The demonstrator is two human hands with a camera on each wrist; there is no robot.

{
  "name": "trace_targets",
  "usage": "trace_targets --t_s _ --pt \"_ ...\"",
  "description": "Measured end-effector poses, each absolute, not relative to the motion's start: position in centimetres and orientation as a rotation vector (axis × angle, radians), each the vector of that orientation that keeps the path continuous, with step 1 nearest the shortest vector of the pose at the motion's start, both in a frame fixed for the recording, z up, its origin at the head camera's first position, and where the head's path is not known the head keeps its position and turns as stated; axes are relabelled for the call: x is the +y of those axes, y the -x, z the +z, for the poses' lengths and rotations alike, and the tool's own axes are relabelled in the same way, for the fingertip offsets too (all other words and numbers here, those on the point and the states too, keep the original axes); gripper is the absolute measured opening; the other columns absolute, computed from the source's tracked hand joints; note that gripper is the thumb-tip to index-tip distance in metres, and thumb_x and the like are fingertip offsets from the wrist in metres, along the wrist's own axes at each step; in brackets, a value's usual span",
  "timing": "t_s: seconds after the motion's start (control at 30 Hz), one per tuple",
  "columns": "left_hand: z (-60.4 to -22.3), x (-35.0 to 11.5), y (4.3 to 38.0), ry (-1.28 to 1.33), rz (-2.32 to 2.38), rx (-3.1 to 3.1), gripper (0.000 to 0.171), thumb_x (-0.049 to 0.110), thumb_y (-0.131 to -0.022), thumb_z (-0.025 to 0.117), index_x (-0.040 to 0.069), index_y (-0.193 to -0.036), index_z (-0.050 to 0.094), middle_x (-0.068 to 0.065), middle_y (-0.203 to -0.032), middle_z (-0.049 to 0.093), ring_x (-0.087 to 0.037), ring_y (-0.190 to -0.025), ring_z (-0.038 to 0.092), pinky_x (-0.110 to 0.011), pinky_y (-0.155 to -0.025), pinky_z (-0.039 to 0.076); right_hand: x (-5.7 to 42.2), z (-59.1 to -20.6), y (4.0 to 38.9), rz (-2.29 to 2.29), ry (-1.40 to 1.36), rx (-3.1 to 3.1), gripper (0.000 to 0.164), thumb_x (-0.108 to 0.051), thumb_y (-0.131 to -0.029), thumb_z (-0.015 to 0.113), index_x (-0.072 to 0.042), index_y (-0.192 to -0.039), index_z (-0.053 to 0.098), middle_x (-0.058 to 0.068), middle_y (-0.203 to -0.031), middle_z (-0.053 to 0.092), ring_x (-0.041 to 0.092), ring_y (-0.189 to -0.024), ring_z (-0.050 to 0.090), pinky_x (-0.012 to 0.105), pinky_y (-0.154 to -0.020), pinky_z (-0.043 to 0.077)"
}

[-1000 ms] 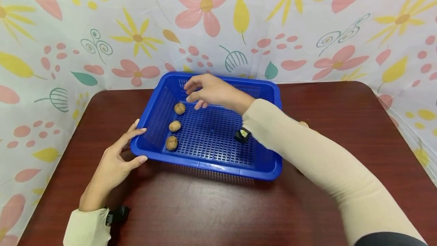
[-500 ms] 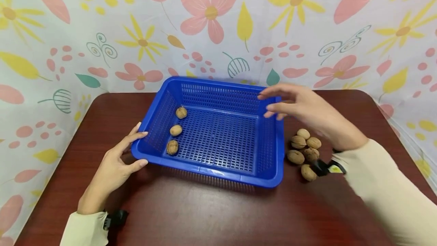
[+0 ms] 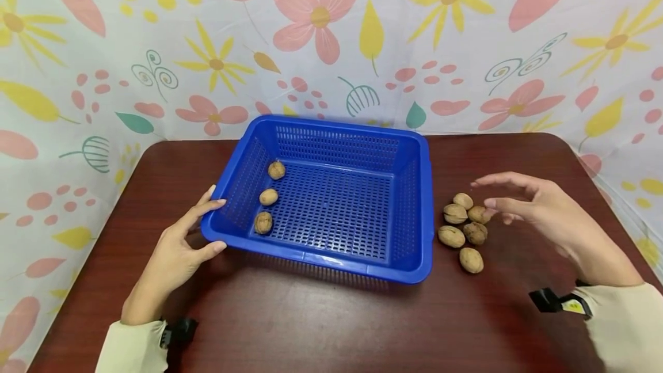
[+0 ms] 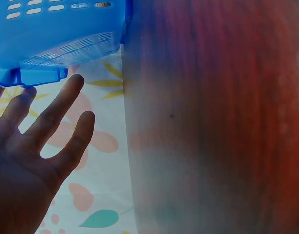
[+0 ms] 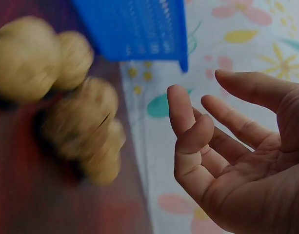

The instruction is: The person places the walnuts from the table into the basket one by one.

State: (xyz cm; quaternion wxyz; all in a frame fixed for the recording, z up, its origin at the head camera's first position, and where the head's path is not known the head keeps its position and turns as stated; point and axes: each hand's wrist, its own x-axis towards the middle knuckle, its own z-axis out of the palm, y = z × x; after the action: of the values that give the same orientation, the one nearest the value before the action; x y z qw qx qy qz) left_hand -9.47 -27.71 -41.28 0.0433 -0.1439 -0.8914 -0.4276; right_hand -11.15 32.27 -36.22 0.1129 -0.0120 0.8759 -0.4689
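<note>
In the head view my left hand (image 3: 168, 252) rests on the front left corner of a blue plastic basket (image 3: 321, 258), its thumb and fingertips at the rim. The left wrist view shows those fingers spread and fairly straight beneath the basket's rim. Three walnuts (image 3: 263, 223) stand in a row along the basket's left side, inside it. My right hand (image 3: 556, 217) hovers at the right with nothing in it, its fingers loosely bent. Under its fingertips lies a cluster of several walnuts (image 3: 452, 237) on the table, also large and blurred in the right wrist view.
The dark reddish-brown wooden table (image 3: 311, 327) carries the basket and the loose walnuts. A white cloth (image 3: 321, 91) printed with flowers and leaves hangs close behind the table's back edge and down both sides.
My right hand has moved from above the basket's left part out over its right rim to the walnut cluster, uncovering it. The left hand stays at the basket's corner.
</note>
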Motion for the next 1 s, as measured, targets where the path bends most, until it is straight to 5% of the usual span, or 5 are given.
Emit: trace_targets --t_s 0.53,1.0 --pt "-41.4 -27.7 9.5 0.438 -1.308 -2.734 0.068 0.005 -0.09 0.082 0.017 -0.151 0.056 -0.003 -0.172 0.033 0.011 -0.117 0.053 -0.006 -0.092 0.047 36.6 -41.9 11.0 -1.482 0.108 2.398 0.041 -0.008 -0.102 0.066 -0.012 -0.143 0.061 -0.001 -0.1 0.079 0.013 -0.088 0.075 0.031 -0.067 0.056" --pt "-41.3 -27.7 9.5 0.427 -1.32 -2.738 0.068 0.005 -0.09 0.081 0.017 -0.151 0.055 0.0 -0.173 0.032 0.013 -0.118 0.052 -0.006 -0.092 0.048 36.4 -43.2 12.0 -1.504 0.134 2.39 0.038 0.001 -0.097 0.069 -0.014 -0.132 0.068 0.0 -0.084 0.076 0.018 -0.07 0.067 0.031 -0.06 0.053"
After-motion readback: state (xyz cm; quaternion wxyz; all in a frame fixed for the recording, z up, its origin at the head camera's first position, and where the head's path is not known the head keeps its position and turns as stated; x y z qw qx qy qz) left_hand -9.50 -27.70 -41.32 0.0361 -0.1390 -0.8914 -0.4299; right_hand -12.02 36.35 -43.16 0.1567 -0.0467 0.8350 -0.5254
